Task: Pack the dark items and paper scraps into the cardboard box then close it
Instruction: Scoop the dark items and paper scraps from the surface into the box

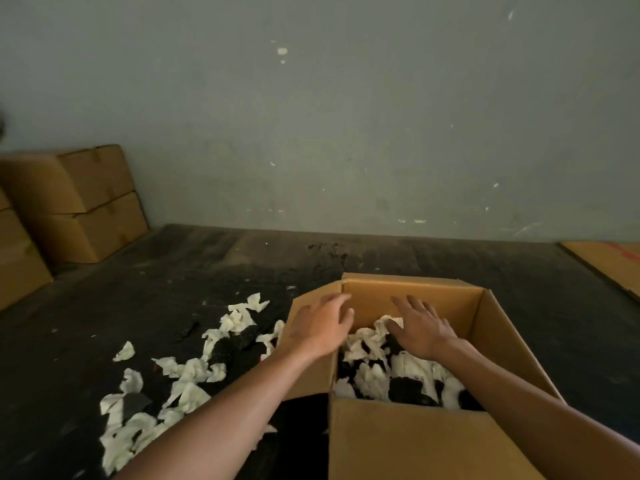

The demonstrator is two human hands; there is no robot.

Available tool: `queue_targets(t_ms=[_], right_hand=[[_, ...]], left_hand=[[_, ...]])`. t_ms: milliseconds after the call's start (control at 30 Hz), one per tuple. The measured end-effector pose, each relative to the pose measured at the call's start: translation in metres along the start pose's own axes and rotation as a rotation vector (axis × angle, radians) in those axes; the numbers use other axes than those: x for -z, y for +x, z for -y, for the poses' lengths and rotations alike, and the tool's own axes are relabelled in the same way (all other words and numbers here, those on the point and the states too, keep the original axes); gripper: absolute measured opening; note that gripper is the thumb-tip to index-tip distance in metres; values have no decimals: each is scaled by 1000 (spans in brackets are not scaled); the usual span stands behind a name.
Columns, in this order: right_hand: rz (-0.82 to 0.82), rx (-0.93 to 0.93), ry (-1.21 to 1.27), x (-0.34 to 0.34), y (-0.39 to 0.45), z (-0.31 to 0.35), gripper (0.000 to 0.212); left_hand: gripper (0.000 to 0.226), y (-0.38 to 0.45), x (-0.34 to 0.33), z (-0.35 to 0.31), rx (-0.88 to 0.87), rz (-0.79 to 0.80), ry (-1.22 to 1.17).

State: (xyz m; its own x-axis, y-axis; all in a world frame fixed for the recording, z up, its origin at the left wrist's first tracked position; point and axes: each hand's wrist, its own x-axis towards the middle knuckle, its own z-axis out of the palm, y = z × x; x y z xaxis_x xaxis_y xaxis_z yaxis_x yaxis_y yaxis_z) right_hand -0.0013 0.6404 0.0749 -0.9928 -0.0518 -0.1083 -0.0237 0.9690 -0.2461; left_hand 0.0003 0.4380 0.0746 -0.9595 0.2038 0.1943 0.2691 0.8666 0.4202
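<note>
An open cardboard box stands on the dark floor at lower right, its flaps spread outward. Inside lie white paper scraps mixed with dark items. My left hand hovers over the box's left flap with relaxed fingers, holding nothing. My right hand is spread flat above the contents, fingers straight, its thumb at a scrap near the back of the box. More paper scraps and a dark item lie scattered on the floor left of the box.
Stacked closed cardboard boxes stand against the wall at far left. A flat sheet of cardboard lies on the floor at far right. A grey-green wall rises behind the floor.
</note>
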Motion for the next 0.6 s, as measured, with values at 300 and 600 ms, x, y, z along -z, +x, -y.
queue_targets(t_ms=[300, 600], right_hand=[[-146, 322, 2, -68, -69, 158, 63], [206, 402, 7, -228, -141, 234, 89]], left_hand=[[62, -125, 54, 156, 180, 3, 94], [93, -296, 24, 283, 470, 281, 69]])
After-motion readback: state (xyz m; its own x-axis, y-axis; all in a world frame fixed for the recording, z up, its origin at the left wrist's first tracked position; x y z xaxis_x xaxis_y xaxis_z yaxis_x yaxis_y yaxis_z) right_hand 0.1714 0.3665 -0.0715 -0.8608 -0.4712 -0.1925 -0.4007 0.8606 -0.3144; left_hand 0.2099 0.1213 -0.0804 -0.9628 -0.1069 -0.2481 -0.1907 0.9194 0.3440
